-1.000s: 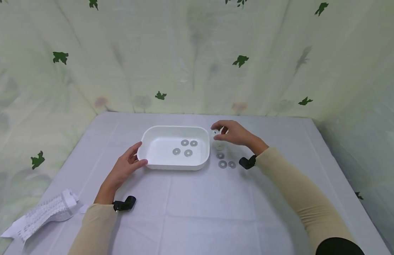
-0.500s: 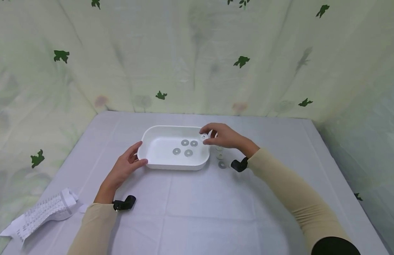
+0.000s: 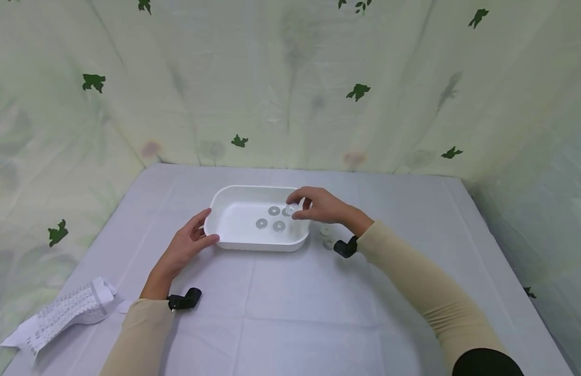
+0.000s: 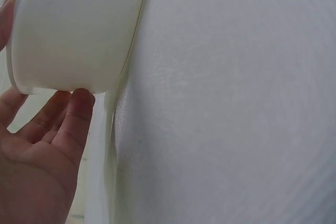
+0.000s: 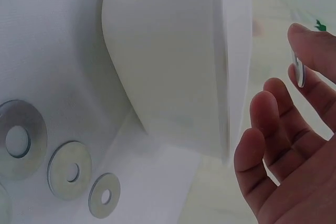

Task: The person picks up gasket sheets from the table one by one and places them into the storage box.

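A white oblong tray with rounded corners sits on the table. My left hand holds its left end; in the left wrist view the fingertips press against the outer wall. Between thumb and finger, my right hand pinches a flat metal washer above the tray's right part, inside the rim. Several silver washers lie flat on the tray floor, one partly covered by the held washer. Beside the tray's right end, more washers rest on the cloth below my right wrist.
A white cloth covers the table. Crumpled white packaging with printed marks lies at the left front edge. A pale curtain with green leaf shapes hangs behind and at both sides.
My right hand has carried the washer leftward from beside the tray, over its rim, to above the washers inside. My left hand has stayed on the tray's left end.
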{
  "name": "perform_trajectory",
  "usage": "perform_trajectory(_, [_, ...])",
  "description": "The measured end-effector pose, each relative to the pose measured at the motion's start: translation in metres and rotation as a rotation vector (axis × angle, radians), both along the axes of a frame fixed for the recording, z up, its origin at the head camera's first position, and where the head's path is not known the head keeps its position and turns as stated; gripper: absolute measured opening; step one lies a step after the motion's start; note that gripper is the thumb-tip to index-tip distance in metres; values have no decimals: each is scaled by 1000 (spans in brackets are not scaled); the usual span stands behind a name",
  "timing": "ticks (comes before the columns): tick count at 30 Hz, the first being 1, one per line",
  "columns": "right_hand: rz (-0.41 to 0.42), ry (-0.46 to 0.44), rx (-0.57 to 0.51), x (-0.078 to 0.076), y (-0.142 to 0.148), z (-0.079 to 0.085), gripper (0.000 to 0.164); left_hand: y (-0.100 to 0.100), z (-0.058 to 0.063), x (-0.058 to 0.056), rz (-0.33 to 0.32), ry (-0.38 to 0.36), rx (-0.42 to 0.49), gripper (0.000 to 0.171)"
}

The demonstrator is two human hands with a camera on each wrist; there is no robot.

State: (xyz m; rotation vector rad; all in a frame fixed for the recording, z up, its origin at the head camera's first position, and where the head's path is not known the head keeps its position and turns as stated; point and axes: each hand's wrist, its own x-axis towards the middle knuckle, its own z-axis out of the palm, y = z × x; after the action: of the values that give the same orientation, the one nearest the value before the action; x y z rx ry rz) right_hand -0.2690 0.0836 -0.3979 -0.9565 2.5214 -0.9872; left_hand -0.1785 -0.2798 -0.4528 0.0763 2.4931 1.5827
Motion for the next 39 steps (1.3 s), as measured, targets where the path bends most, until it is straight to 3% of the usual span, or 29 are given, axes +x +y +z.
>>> perform_trajectory(15, [-62, -31, 11, 1, 3, -3, 45, 0, -1, 0, 3, 2, 7, 88])
perform_trajectory(27, [-112, 56, -27, 4, 55, -7, 40, 1, 0, -1, 5, -3, -17, 89])
perform_trajectory(33, [-147, 39, 4, 9, 82, -15, 38, 1, 2, 1, 9, -9, -28, 89])
perform_trajectory(39, [-157, 20, 13, 7, 91, -22, 36, 1, 1, 0, 6, -11, -17, 89])
